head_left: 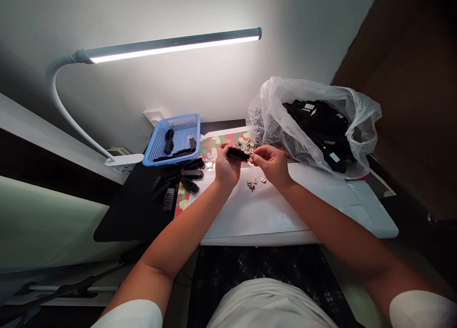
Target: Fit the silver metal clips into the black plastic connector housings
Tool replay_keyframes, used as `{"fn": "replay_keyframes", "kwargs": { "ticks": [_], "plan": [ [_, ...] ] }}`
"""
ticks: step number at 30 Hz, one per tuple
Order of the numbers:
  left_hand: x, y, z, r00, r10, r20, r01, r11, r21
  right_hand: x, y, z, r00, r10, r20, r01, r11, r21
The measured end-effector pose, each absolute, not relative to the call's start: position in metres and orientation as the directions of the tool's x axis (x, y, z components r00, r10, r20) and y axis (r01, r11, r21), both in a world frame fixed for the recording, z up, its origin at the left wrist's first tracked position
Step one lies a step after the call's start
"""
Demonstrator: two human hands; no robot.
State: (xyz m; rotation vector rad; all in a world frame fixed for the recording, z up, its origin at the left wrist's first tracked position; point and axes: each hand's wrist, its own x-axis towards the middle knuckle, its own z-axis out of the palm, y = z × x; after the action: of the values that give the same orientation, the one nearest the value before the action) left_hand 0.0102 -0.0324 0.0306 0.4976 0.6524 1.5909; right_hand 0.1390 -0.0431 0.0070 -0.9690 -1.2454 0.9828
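My left hand [225,166] is closed around a small black plastic part [237,154], held just above the white board [307,213]. At the part's right end my right hand [272,163] has its fingers pinched together; whether a tiny metal piece sits in them is too small to tell. A few small metal pieces [253,183] lie on the board just below my hands. More shiny metal pieces [210,157] are scattered on the patterned mat behind.
A blue basket [173,138] with black parts stands at the back left, and loose black parts [189,175] lie before it on a dark surface. A clear plastic bag [314,123] full of black parts sits at the right. A lit desk lamp [171,46] arches overhead.
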Motion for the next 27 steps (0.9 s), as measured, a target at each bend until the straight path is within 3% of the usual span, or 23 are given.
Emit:
{"fn": "replay_keyframes", "kwargs": {
  "ticks": [8,14,19,27],
  "plan": [
    [0.010,-0.037,0.030,-0.097,0.978,0.185,-0.625,-0.204,0.754,0.146,-0.036,0.005,0.088,0.964,0.250,-0.141,0.261,-0.955],
    [0.013,-0.042,0.028,-0.086,0.957,0.277,-0.515,-0.281,0.810,0.147,-0.033,0.000,0.090,0.961,0.260,0.007,0.261,-0.965],
    [0.016,-0.046,0.027,-0.092,0.964,0.251,-0.426,-0.266,0.865,0.149,-0.031,-0.002,0.092,0.947,0.308,0.181,0.288,-0.940],
    [0.013,-0.040,0.025,-0.076,0.968,0.239,-0.405,-0.249,0.880,0.153,-0.031,0.004,0.123,0.893,0.432,0.322,0.376,-0.869]
  ]
}}
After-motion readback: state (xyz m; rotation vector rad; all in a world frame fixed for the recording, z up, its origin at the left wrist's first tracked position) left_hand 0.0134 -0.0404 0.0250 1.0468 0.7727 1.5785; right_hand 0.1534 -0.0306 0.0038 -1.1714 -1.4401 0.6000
